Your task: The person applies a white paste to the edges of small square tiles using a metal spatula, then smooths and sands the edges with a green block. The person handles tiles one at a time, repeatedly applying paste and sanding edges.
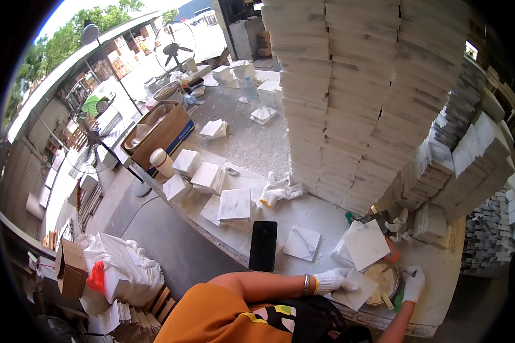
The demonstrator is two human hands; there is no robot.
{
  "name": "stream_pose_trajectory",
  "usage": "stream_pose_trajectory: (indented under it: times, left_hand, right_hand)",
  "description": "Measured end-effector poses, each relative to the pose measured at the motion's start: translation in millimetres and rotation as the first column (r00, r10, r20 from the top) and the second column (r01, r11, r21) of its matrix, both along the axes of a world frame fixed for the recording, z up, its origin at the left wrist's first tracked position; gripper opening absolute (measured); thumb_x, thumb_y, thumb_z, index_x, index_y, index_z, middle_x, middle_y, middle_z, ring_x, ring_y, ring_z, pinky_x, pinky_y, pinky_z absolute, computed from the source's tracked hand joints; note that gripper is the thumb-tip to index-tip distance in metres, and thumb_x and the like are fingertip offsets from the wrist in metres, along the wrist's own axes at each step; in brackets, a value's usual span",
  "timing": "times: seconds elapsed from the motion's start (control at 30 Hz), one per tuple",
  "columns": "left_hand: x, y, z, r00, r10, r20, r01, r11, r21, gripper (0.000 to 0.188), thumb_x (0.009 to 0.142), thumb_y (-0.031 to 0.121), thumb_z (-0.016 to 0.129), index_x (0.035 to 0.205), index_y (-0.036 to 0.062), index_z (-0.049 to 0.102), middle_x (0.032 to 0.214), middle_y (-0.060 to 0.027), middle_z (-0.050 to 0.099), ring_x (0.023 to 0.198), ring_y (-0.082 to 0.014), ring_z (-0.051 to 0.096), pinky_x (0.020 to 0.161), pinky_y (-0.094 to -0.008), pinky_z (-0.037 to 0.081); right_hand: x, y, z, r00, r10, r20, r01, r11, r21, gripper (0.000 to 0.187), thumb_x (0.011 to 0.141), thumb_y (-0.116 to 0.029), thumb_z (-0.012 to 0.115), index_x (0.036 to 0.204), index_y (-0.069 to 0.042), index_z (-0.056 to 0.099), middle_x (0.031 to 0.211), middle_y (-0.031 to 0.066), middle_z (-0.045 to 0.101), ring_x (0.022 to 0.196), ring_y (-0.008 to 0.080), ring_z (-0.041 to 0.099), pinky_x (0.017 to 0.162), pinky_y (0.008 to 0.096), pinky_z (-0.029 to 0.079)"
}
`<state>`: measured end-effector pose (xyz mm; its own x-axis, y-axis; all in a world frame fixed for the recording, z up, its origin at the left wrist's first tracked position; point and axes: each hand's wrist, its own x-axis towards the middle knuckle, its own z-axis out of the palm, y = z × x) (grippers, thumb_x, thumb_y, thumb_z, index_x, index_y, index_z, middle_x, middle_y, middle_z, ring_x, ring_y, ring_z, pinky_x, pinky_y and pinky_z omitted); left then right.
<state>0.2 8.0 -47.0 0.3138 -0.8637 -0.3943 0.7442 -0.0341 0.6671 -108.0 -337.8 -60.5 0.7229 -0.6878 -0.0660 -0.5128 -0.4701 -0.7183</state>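
In a white knit glove, my left hand grips the edge of a square white marble-look tile, tilted beside a round bowl of pale paste. A flat pale stick leans on the bowl's near rim. My right hand, also gloved, is at the bowl's right side with its fingers curled; what they hold, if anything, is hidden. Something green shows next to that hand. Just behind the bowl, a stack of white tiles stands with its top tile askew.
A black phone and a single veined tile lie to the left. Beyond them are a spare glove and several tile piles. A tall wall of stacked tiles rises at the back. A cardboard box stands far left.
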Motion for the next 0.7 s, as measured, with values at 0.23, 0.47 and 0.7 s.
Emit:
stream_pose_trajectory:
  times: [0.23, 0.47, 0.7]
  left_hand:
    - [2, -4, 0, 1.0, 0.017, 0.02, -0.017, 1.0, -0.005, 0.048, 0.09, 0.009, 0.076, 0.135, 0.0009, 0.061, 0.122, -0.0075, 0.071, 0.109, -0.0164, 0.067, 0.099, -0.0339, 0.054]
    - [1, -3, 6, 0.998, 0.048, 0.033, -0.049, 0.999, 0.017, 0.04, 0.088, 0.008, 0.076, 0.126, 0.0011, 0.066, 0.113, -0.0063, 0.073, 0.1, -0.016, 0.068, 0.092, -0.0334, 0.056]
    - [-2, -4, -6, 0.998, -0.026, 0.058, 0.024, 0.999, 0.038, 0.044, 0.089, 0.011, 0.079, 0.13, 0.0008, 0.064, 0.119, -0.0065, 0.072, 0.105, -0.0154, 0.068, 0.095, -0.0335, 0.055]
  right_hand:
    - [-2, 19, 31, 0.999, 0.036, 0.028, -0.031, 0.99, -0.134, 0.032, 0.081, -0.001, 0.072, 0.113, 0.0, 0.068, 0.101, 0.0099, 0.073, 0.093, 0.0203, 0.068, 0.084, 0.034, 0.054]
    - [-72, 66, 46, 0.992, -0.074, 0.106, 0.097, 0.967, -0.235, 0.032, 0.093, -0.013, 0.066, 0.122, 0.0, 0.069, 0.112, 0.0174, 0.072, 0.101, 0.0303, 0.068, 0.091, 0.039, 0.052]
    - [-68, 134, 71, 0.988, -0.113, -0.108, 0.101, 0.989, -0.106, 0.036, 0.091, -0.03, 0.072, 0.119, -0.006, 0.073, 0.106, 0.0157, 0.075, 0.096, 0.0291, 0.072, 0.087, 0.04, 0.054]
